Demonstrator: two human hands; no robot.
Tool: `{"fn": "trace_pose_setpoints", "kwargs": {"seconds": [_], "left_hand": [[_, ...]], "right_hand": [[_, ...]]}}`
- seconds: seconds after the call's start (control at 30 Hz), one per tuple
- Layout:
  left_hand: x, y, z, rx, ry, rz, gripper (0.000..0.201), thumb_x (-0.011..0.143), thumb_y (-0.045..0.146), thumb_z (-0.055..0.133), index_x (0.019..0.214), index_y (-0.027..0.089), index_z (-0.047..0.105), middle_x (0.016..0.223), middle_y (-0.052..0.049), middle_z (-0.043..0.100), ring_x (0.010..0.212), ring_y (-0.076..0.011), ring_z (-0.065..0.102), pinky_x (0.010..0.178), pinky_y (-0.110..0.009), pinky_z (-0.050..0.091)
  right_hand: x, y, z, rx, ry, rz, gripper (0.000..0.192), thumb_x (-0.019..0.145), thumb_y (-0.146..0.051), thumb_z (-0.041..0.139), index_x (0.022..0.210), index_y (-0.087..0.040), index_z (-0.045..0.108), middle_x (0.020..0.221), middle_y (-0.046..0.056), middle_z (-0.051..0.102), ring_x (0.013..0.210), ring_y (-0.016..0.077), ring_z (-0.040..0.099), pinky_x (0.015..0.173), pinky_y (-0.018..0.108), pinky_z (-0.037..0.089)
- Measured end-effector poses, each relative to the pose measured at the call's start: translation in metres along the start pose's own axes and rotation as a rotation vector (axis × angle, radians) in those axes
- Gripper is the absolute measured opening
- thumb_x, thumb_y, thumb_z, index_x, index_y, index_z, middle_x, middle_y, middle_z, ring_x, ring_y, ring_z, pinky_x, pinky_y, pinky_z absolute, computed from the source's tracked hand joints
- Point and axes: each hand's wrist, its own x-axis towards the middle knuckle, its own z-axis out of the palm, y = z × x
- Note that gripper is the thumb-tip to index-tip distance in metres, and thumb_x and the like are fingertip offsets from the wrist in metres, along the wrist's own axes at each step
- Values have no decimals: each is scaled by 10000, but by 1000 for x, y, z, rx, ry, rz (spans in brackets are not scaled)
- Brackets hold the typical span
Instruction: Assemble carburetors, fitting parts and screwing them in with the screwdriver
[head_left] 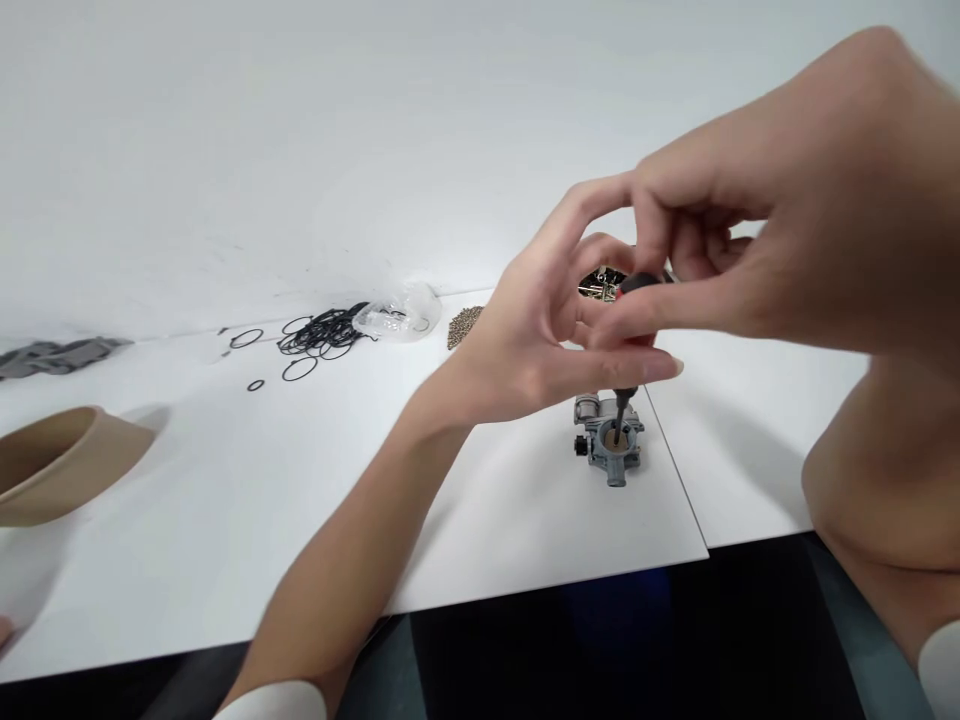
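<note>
A small grey metal carburetor lies on the white table, its round bore facing up. Into that bore points the shaft of a screwdriver with a black and red handle, held upright. My right hand pinches the top of the handle between thumb and finger. Around the handle lower down, my left hand closes its fingers, thumb stretched across the front. The fingers hide most of the handle. Whether the tip touches a screw inside the bore I cannot tell.
Black rubber rings lie in a tangle beside a clear plastic bag. Behind my left hand are a pile of small brassy parts and some metal screws. A beige bowl and a grey cloth are at left. A seam crosses the tabletop right of the carburetor.
</note>
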Motion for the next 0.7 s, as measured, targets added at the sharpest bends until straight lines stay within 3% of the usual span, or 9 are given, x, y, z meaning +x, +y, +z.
{"fn": "trace_pose_setpoints", "kwargs": {"seconds": [0.07,0.13,0.23,0.3,0.4,0.47,0.6,0.7], "left_hand": [[1,-4,3,24,56,81,519,716,117,777,1131,176,471,940,13,608,848,-121,682,594,-172,551],[2,-7,4,32,76,138,522,676,100,812,1077,166,485,875,14,618,894,-156,689,576,-164,559],[1,-6,4,44,63,112,588,687,94,813,1175,181,497,879,15,658,759,-137,711,498,-148,538],[-2,-5,4,58,55,60,536,732,119,785,1186,197,510,898,19,671,658,-110,697,457,-150,527],[-5,-3,7,53,71,24,441,778,143,744,1153,184,516,927,27,646,642,-91,694,483,-161,549],[-6,-1,9,46,89,-16,460,791,127,734,1178,190,493,902,40,623,644,-97,700,497,-177,558],[-7,2,10,147,160,-48,505,796,152,760,1227,239,512,856,37,617,702,-111,698,524,-183,582],[-6,0,7,235,147,23,389,818,121,726,1171,210,586,857,21,604,716,-103,684,553,-189,594]], "right_hand": [[5,-6,3,-25,18,-45,521,883,-605,589,563,-197,543,638,-12,577,964,239,689,848,390,619],[7,-5,3,88,-18,-198,423,935,-520,550,670,-203,641,707,-44,629,792,145,681,782,338,620],[4,4,-1,293,-136,-334,211,947,-385,550,862,-283,714,843,-113,676,740,72,661,728,247,598],[2,6,-2,297,-162,-239,178,899,-367,623,772,-263,691,780,-104,654,851,119,691,786,268,599],[3,-2,-2,199,-178,19,343,759,-410,784,612,-179,577,705,-69,612,985,217,686,871,340,585],[3,-5,-5,186,-194,126,410,769,-498,740,617,-158,570,692,-58,584,970,209,679,849,326,565],[-14,11,-10,378,-202,106,437,911,-575,498,893,-166,652,692,-69,564,732,76,637,614,190,457],[-42,23,15,439,-314,238,448,836,-568,673,1135,-242,599,828,-32,628,687,120,626,548,232,486]]}}
